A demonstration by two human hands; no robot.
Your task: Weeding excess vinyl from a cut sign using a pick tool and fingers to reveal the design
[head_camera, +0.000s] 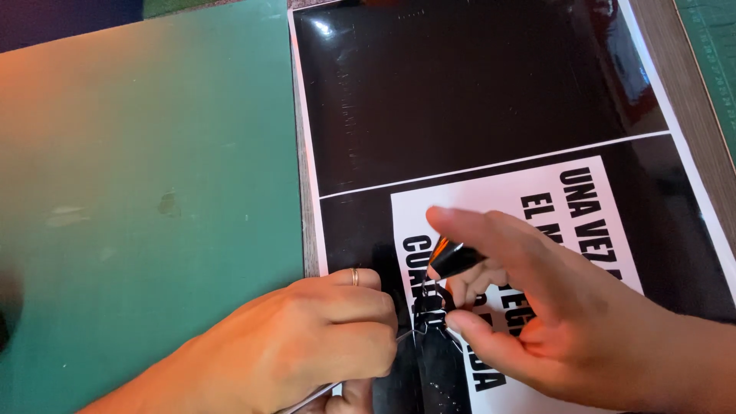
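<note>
The person is peeling shiny black sticker film off a big sheet (491, 100) that fills the upper right and middle of the frame. The left hand (307, 345), at the bottom middle, is curled tight around a thin metal tool (318, 395), and its point sits by the black letters. There is 1 ring (354, 277) on that hand. The right hand (552, 307), at the lower right, pinches a small curled strip of black film (454, 259) between thumb and first finger and lifts it just above the white patch. A green cutting mat (146, 176) lies on the left side. I think this is the picking-off step. Next, the strip needs a slow, gentle pull, while the tool holds the letters down so they do not tear.
</note>
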